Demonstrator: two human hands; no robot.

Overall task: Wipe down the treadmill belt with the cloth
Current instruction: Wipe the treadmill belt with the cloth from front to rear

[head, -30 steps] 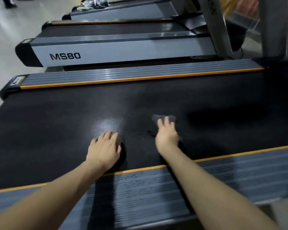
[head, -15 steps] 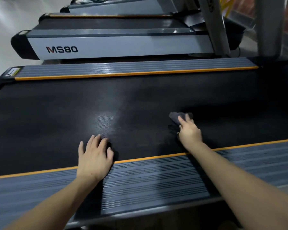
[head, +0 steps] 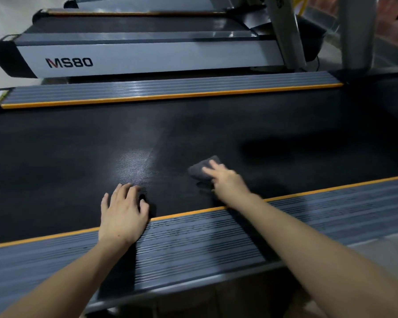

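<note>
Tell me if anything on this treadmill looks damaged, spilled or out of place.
Nothing looks damaged. One pale, shiny patch sits on the black textured belt, just beyond the left hand; it could be glare or moisture. The right hand presses the dark grey cloth flat.

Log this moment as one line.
right hand pressing cloth on belt | left hand flat, bracing on belt edge
</note>
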